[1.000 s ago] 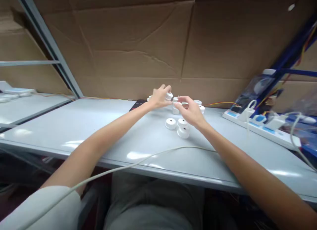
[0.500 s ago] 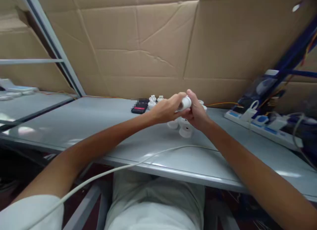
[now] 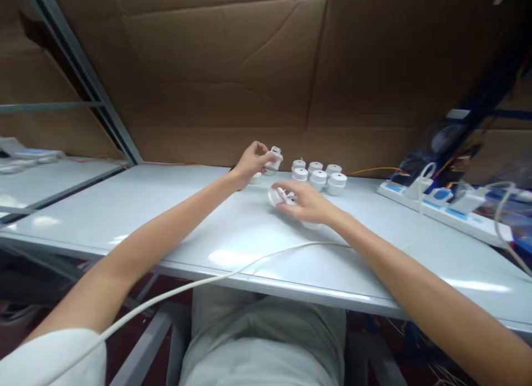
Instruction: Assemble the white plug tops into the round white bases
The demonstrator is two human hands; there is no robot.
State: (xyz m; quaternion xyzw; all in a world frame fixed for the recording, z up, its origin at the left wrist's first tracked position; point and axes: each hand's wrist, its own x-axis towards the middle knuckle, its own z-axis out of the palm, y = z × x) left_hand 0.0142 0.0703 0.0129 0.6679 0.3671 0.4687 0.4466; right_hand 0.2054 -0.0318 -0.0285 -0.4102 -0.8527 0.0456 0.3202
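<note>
Here, white pieces on glossy tabletop, cardboard behind.

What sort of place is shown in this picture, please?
Probably a workshop: similar white round parts stand grouped on a long bench, with a power strip holding plugs at the right.

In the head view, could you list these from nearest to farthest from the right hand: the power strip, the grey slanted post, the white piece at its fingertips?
1. White piece: at the fingertips of the right hand.
2. Power strip: off to the right.
3. Grey post: far over on the left.
</note>
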